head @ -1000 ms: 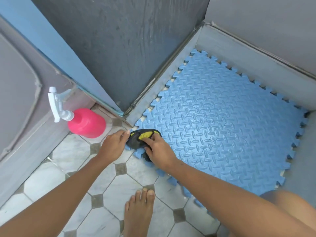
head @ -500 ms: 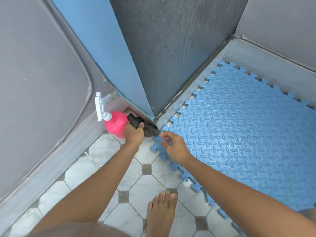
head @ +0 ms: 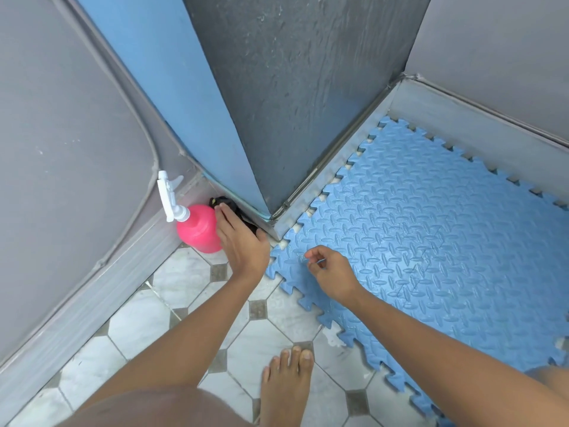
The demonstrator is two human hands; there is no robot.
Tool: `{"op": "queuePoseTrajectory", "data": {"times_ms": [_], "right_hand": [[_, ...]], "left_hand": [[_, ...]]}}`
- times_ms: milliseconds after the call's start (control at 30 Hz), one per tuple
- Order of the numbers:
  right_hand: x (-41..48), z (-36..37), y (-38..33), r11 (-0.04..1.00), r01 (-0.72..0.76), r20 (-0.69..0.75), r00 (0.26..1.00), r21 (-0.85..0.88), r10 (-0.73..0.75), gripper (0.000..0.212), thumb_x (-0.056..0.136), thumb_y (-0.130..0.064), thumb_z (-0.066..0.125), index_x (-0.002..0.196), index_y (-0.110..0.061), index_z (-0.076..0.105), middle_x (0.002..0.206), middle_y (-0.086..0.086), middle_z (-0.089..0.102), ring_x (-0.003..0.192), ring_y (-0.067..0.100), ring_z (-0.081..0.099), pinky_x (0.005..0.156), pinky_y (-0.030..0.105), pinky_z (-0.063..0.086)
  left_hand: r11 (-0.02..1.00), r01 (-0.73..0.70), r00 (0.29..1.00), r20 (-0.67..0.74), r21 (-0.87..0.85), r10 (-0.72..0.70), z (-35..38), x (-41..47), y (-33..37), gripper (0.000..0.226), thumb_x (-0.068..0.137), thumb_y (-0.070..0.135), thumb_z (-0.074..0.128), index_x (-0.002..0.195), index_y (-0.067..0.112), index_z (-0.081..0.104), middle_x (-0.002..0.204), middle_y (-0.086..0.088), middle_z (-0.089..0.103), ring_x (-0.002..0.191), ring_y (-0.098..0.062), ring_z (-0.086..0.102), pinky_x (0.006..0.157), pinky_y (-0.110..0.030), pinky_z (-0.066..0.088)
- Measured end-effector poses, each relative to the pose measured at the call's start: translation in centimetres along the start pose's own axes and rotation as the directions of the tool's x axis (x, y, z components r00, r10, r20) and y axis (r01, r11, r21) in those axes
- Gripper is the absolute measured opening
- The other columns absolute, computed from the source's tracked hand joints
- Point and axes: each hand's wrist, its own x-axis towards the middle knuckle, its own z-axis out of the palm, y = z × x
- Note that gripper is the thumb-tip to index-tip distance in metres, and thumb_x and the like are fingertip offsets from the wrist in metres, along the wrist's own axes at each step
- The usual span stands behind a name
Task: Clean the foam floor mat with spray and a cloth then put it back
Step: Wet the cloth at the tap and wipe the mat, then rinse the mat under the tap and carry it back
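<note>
The blue foam mat (head: 431, 257) with jigsaw edges lies flat on the floor in the corner on the right. A pink spray bottle (head: 200, 229) with a white trigger stands against the left wall. A black cloth (head: 224, 202) is bunched on the floor between the bottle and the wall corner. My left hand (head: 243, 245) lies palm down over the cloth and holds it to the floor, covering most of it. My right hand (head: 331, 274) hovers over the mat's near left corner, fingers loosely curled, with nothing in them.
Grey walls and a blue and dark grey pillar (head: 277, 103) close in the corner. White floor tiles (head: 191, 322) with grey diamonds spread to the lower left. My bare foot (head: 286, 386) stands on the tiles by the mat's edge.
My left hand carried the black cloth off the mat's corner to the floor beside the pink bottle. My right hand let go of the cloth and stayed over the mat's corner.
</note>
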Motion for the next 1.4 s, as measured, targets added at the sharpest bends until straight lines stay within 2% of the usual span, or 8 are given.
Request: {"op": "queuePoseTrajectory", "data": {"times_ms": [200, 367, 533, 700, 933, 1067, 1233, 1400], "right_hand": [[0.3, -0.5, 0.0, 1.000, -0.025, -0.011, 1.000, -0.008, 0.025, 0.014, 0.098, -0.011, 0.057, 0.103, -0.019, 0.067, 0.090, -0.006, 0.062, 0.068, 0.008, 0.053, 0.055, 0.011, 0.039], [0.3, -2.0, -0.6, 1.000, -0.016, -0.048, 0.999, -0.001, 0.016, 0.015, 0.098, -0.011, 0.056, 0.104, -0.018, 0.067, 0.090, -0.006, 0.062, 0.066, 0.008, 0.052, 0.054, 0.011, 0.039], [-0.4, -4.9, -2.7, 0.999, 0.044, -0.114, 0.992, -0.029, -0.047, 0.017, 0.098, -0.013, 0.054, 0.110, -0.021, 0.063, 0.085, 0.002, 0.061, 0.063, 0.014, 0.054, 0.060, 0.027, 0.050], [-1.5, -8.9, -7.3, 0.982, 0.116, -0.220, 0.964, -0.150, -0.147, 0.016, 0.100, -0.040, 0.050, 0.115, -0.033, 0.051, 0.059, 0.002, 0.052, 0.055, 0.014, 0.052, 0.057, 0.034, 0.046], [-4.8, -15.8, -14.2, 0.983, 0.130, -0.254, 0.963, 0.129, -0.094, 0.010, 0.098, -0.028, 0.054, 0.101, -0.020, 0.059, 0.067, 0.008, 0.062, 0.047, 0.023, 0.058, 0.041, 0.027, 0.045], [-6.3, -19.4, -16.0, 0.985, 0.151, -0.233, 0.964, 0.082, -0.129, 0.010, 0.098, -0.026, 0.053, 0.098, -0.019, 0.060, 0.069, 0.005, 0.066, 0.049, 0.020, 0.059, 0.043, 0.027, 0.044], [-6.4, -24.5, -20.3, 0.973, 0.230, -0.329, 0.918, -0.005, -0.219, 0.015, 0.100, -0.029, 0.053, 0.097, -0.016, 0.060, 0.074, 0.005, 0.067, 0.055, 0.018, 0.062, 0.044, 0.027, 0.044], [-3.7, -31.8, -28.2, 0.891, 0.418, -0.573, 0.692, -0.176, -0.439, 0.021, 0.099, -0.034, 0.050, 0.101, -0.018, 0.064, 0.083, -0.010, 0.061, 0.077, 0.017, 0.062, 0.073, 0.039, 0.056]], "left_hand": [[0.984, -0.136, 0.829, 0.558, 0.112, 0.051, 2.5, -2.2, -4.3, 0.040, 0.086, 0.026, 0.074, 0.116, 0.010, 0.054, 0.118, -0.007, 0.058, 0.115, -0.029, 0.055, 0.093, -0.038, 0.046], [0.982, 0.187, 0.766, 0.619, 0.041, -0.172, 2.7, -0.7, -3.0, 0.071, 0.080, 0.037, 0.082, 0.134, 0.013, 0.043, 0.123, -0.005, 0.058, 0.112, -0.025, 0.059, 0.089, -0.031, 0.045], [0.991, 0.136, 0.563, 0.823, -0.009, -0.070, -1.1, 1.6, 0.5, 0.051, 0.071, 0.060, 0.079, 0.086, 0.013, 0.066, 0.081, -0.006, 0.053, 0.069, -0.016, 0.051, 0.062, -0.027, 0.037], [0.966, 0.241, 0.416, 0.909, -0.091, -0.018, -6.7, 1.9, 7.0, 0.054, 0.074, 0.074, 0.068, 0.072, 0.020, 0.072, 0.105, 0.004, 0.060, 0.100, -0.015, 0.055, 0.083, -0.027, 0.049], [0.986, 0.142, 0.249, 0.967, -0.093, 0.055, -11.3, 0.1, 19.1, 0.029, 0.100, 0.060, 0.046, 0.109, 0.037, 0.062, 0.108, 0.016, 0.060, 0.090, 0.000, 0.054, 0.075, -0.027, 0.040], [0.982, 0.074, 0.354, 0.925, -0.176, 0.139, -11.4, 0.8, 22.4, 0.021, 0.094, 0.021, 0.072, 0.111, 0.010, 0.068, 0.102, -0.007, 0.068, 0.086, -0.018, 0.060, 0.064, -0.029, 0.041], [0.976, -0.045, 0.542, 0.816, -0.212, 0.202, -12.7, 0.4, 24.3, 0.028, 0.090, 0.021, 0.073, 0.117, 0.027, 0.067, 0.099, -0.004, 0.073, 0.078, -0.021, 0.063, 0.065, -0.033, 0.045], [0.931, -0.269, 0.593, 0.720, -0.245, 0.361, -15.1, 1.9, 25.7, 0.018, 0.093, 0.022, 0.070, 0.108, 0.027, 0.061, 0.075, -0.011, 0.046, 0.043, -0.012, 0.029, 0.043, -0.024, 0.025]]}}
